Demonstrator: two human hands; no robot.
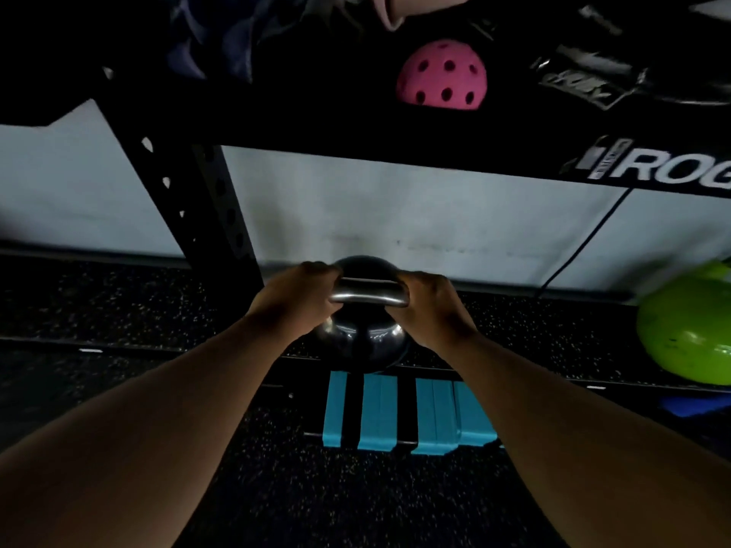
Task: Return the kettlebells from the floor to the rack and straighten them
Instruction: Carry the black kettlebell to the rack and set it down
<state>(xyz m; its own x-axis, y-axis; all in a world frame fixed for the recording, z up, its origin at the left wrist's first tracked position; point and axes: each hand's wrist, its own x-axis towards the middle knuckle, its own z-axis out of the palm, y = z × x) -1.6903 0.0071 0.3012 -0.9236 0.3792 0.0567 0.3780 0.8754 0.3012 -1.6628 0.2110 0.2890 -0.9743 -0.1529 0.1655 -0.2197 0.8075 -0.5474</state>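
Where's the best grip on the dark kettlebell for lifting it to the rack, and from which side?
Grip the kettlebell by its handle, coming from above. The bar lies level on top of the round body, leaving room for fingers to wrap it. The left hand and right hand already hold its two ends, which likely keeps the load balanced.

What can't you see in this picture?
- Head view: kettlebell underside, hidden by its own body, so floor contact is unclear.
- Fingers of left hand and right hand, curled behind the handle.
- Green kettlebell, blurred, cut by the right edge.
- Rack logo, cut off.
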